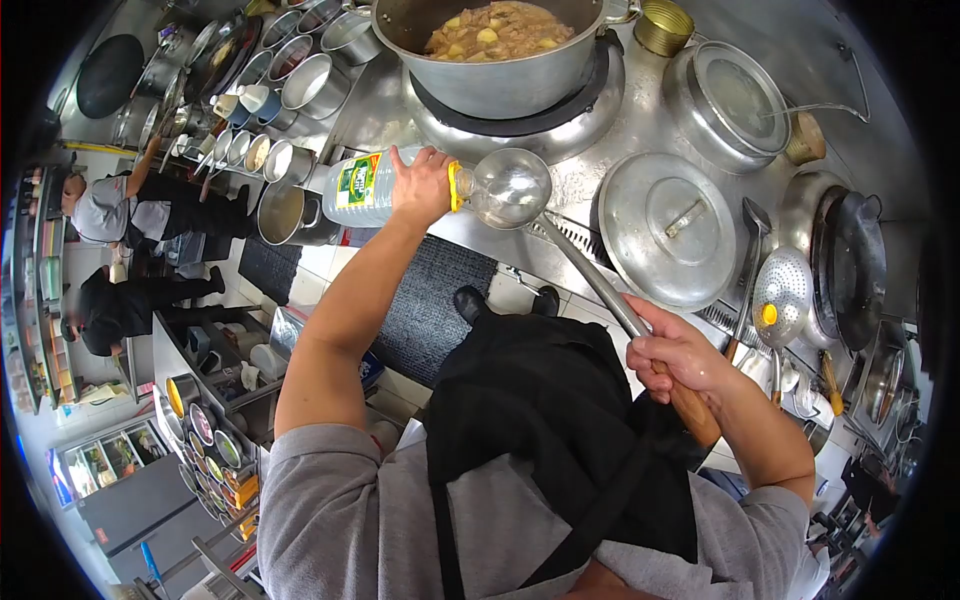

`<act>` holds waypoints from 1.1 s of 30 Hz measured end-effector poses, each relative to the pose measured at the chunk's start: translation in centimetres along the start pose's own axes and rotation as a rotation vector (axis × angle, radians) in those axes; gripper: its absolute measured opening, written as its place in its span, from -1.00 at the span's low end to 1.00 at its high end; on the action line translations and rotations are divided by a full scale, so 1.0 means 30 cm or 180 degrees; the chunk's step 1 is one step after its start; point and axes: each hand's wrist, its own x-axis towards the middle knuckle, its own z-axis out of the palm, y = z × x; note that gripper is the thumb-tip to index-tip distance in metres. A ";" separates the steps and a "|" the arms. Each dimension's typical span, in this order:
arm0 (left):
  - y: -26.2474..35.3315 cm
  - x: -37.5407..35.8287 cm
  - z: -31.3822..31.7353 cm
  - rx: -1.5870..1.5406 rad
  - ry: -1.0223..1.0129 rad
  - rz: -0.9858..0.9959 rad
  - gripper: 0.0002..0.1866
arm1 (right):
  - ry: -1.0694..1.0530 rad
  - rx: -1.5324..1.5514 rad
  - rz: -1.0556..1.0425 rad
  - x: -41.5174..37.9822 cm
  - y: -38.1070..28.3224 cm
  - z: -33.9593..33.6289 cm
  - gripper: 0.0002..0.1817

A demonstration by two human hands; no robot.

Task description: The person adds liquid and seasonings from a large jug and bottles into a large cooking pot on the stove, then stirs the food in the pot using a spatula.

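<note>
**Bottle and ladle meet, upper middle of the frame**

Our left hand (420, 187) is closed round the neck end of a clear plastic bottle (362, 190) with a green and yellow label; we hold it tipped on its side, its yellow-collared mouth at the left edge of the bowl of a metal ladle (511, 188); whether liquid is in that bowl, we cannot tell. Our right hand (675, 350), right of centre, grips the ladle's long shaft near its wooden end, so the shaft slants down and right from the bowl.

At the top centre, a large pot (500, 85) of chunky brown stew (500, 32) sits on a black ring (515, 122); to its right on the steel desk (590, 165) stands a gold-coloured tin (664, 28); a round lid (668, 232) lies right of the ladle's bowl; a perforated skimmer (782, 290) holds something small and yellow. At the left edge we see two other people (105, 210) (100, 310), well apart from our hands.
</note>
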 end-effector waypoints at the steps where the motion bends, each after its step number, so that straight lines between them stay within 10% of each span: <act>1: -0.001 0.001 0.001 -0.0003 0.0010 0.0008 -0.64 | -0.0006 -0.0014 -0.0010 0.001 0.001 -0.002 -0.26; 33: 0.010 0.018 0.010 0.0032 -0.0077 -0.0012 -0.66 | -0.0040 0.0017 0.0054 0.014 -0.033 0.000 -0.27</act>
